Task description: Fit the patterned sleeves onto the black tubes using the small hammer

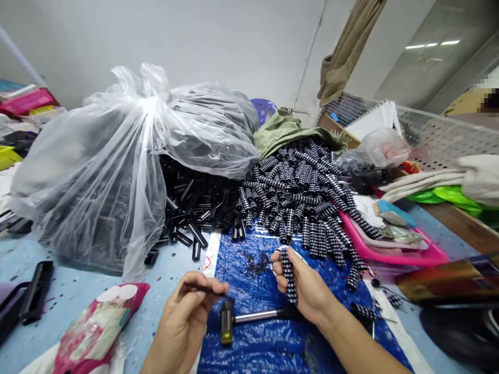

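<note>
In the head view, the tube (289,280) lies lengthwise in the right grip (304,288), whose thumb and fingers are closed around it, its lower end sticking out. The left grip (185,309), apart from it, pinches a thin dark piece (198,287); its exact form is hard to tell.

The tube is black with rows of small white marks, slim and slightly tilted.

A hammer (255,316) lies on the blue sheet (249,356), its head near the left fingertips and its handle's dark end near the right wrist. Beyond rise a heap of similar tubes (296,195), black parts (195,195) and a bulging plastic bag (93,171) on the surface (171,259). A pink tray (438,258) stands right of the heap.
</note>
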`<state>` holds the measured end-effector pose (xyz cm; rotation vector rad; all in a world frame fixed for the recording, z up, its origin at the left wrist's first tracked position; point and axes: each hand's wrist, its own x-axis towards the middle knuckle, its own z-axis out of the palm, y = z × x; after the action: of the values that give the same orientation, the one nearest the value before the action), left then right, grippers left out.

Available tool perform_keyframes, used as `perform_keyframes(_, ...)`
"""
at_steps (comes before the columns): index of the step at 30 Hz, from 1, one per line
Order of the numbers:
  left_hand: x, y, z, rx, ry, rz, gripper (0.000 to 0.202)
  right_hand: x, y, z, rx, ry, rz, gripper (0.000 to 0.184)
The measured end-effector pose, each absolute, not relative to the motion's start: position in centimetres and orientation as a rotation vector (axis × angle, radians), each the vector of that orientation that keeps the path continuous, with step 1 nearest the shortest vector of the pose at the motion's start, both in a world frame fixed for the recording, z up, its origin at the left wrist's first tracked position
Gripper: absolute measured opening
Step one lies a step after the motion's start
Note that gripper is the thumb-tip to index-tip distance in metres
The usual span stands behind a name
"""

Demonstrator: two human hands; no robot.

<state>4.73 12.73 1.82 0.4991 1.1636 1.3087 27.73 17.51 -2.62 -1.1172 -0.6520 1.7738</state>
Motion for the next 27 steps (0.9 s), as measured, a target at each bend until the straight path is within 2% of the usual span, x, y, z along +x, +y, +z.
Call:
perform_keyframes(4, 6.9, 12.2, 1.4, 0.524, 1.120, 1.146, 0.024, 26.4, 16.5, -2.6, -1.073, -0.666, 1.773, 0.052)
perform_keyframes(9, 9.3, 12.0, 0.7, 0.821, 1.227, 1.058, 0.033, 25.2, 15.3, -1.2, -0.984, -0.582, 1.786, 0.053)
perform_keyframes(12, 11.1, 12.3, 0.9, 0.999, 1.240, 1.034, 0.031, 24.1, 14.8, -0.6, -0.981, -0.504, 1.694, 0.050)
perform_keyframes(16, 12.4, 12.6, 1.3, 1.072, 1.222, 1.015, 0.026, 24.1, 14.4, -1.5, -1.010, -0.822, 1.611, 0.054)
perform_keyframes(18, 12.0, 12.5, 1.5, 1.012, 1.228, 0.998, 0.029, 25.2, 14.2, -2.1, -0.961, -1.189, 1.434, 0.070)
perform_keyframes(21, 10.8, 12.1, 1.8, 0.924, 1.211, 0.960, 0.033, 27.2, 14.1, -2.6, -0.908, -1.769, 0.931, 0.117)
perform_keyframes(22, 10.4, 11.9, 1.9, 0.920, 1.208, 0.946, 0.034, 27.7, 14.0, -2.5, -0.885, -1.909, 0.773, 0.121)
perform_keyframes(24, 9.9, 11.6, 1.9, 0.937, 1.211, 0.929, 0.035, 28.2, 14.0, -2.3, -0.819, -2.069, 0.571, 0.110)
perform_keyframes(27, 9.9, 11.4, 1.6, 0.973, 1.230, 0.933, 0.040, 28.3, 13.9, -1.8, -0.779, -2.087, 0.476, 0.098)
